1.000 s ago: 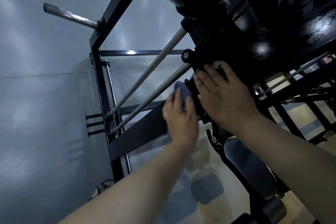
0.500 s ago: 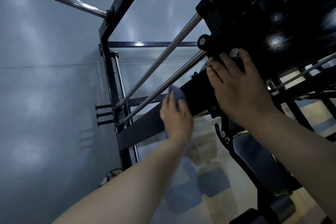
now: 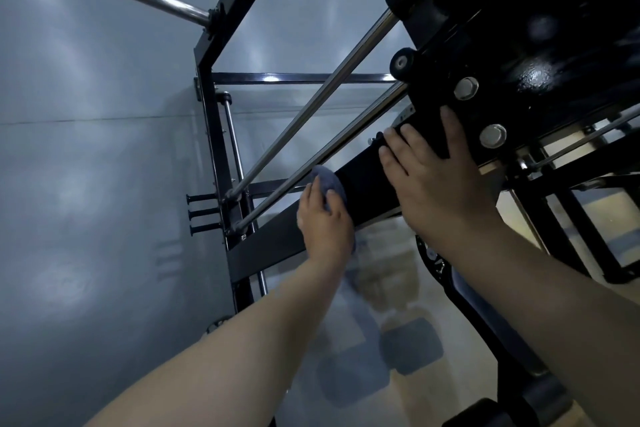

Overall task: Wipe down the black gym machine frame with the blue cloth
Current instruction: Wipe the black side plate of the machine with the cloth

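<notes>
Here, frame bar [image 3: 277, 246] slants up-right; left hand [image 3: 323, 222] grips blue cloth [image 3: 329, 180].

The slanted black beam [image 3: 277, 250] of the frame carries what I touch. My left hand [image 3: 323, 222] holds the bunched cloth [image 3: 327, 180] against its face, about midway along. Higher up, my right hand [image 3: 436, 184] lies flat on the same beam, fingers straight, thumb spread towards the bolted plate [image 3: 450, 121]. The beam's lower end joins the upright [image 3: 214, 156]. Below it all is a pale floor [image 3: 381, 402] with a dark square [image 3: 412, 345] on it, blurred.
</notes>
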A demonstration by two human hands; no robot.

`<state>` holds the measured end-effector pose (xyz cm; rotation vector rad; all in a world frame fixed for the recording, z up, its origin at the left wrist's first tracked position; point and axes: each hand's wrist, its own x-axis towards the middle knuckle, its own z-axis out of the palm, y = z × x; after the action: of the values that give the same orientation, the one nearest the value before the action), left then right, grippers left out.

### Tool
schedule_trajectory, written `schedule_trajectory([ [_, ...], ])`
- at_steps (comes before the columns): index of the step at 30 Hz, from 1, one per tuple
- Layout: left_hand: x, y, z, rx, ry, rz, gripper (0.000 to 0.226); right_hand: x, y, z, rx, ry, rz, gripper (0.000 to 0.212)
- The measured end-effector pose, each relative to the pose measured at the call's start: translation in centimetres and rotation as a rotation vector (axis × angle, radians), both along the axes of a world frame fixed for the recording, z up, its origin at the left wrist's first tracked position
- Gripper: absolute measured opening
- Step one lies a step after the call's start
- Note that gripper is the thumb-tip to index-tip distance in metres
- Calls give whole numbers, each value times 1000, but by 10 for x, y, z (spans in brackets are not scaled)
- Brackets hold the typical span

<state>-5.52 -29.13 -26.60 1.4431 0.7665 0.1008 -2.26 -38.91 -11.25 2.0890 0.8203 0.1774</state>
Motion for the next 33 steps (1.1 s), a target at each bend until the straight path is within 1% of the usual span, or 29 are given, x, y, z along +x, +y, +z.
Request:
schedule_trajectory([
  [2,-3,-12,23,97,-110,-57,46,2,5,-1,38,15,-29,79],
  [4,-10,-23,42,182,-247,-130,48,-2,13,4,3,36,-74,77],
  [6,-16,-25,45,215,-362,-173,53,-4,11,5,-15,32,-41,75],
  [7,-16,-23,37,212,-388,-177,54,-3,9,4,-5,19,-26,78],
  [8,-15,-19,26,196,-373,-167,55,-3,9,4,-15,13,-18,81],
  [10,-10,-9,0,115,-220,-95,53,-3,7,-2,-34,18,3,81],
  [12,-4,3,-22,0,-42,-19,47,0,2,-16,7,11,60,75],
  [14,2,8,-27,-15,19,-1,45,4,0,-29,76,-1,91,68],
  [16,3,7,-15,21,-33,-18,52,6,2,-36,100,10,85,67],
  [19,-10,-5,-2,132,-174,-109,47,4,9,-39,91,17,72,68],
  [21,-13,1,-14,144,-236,-126,46,3,12,-40,100,12,73,67],
  [22,-13,6,-27,132,-236,-116,48,4,12,-42,117,4,77,66],
  [23,-11,12,-40,105,-206,-94,50,7,11,-45,149,6,88,65],
  [24,-8,19,-54,52,-137,-63,51,9,10,-48,204,25,93,64],
  [26,0,31,-76,-103,47,-12,48,12,5,-54,298,63,101,63],
  [28,6,35,-83,-195,175,41,49,10,4,-53,296,66,96,64],
  [29,7,33,-78,-185,186,60,51,8,5,-51,282,71,94,64],
  [30,7,28,-69,-132,148,57,52,7,6,-48,279,77,91,64],
  [33,-3,4,-29,140,-174,-30,45,8,7,-47,271,66,105,63],
])
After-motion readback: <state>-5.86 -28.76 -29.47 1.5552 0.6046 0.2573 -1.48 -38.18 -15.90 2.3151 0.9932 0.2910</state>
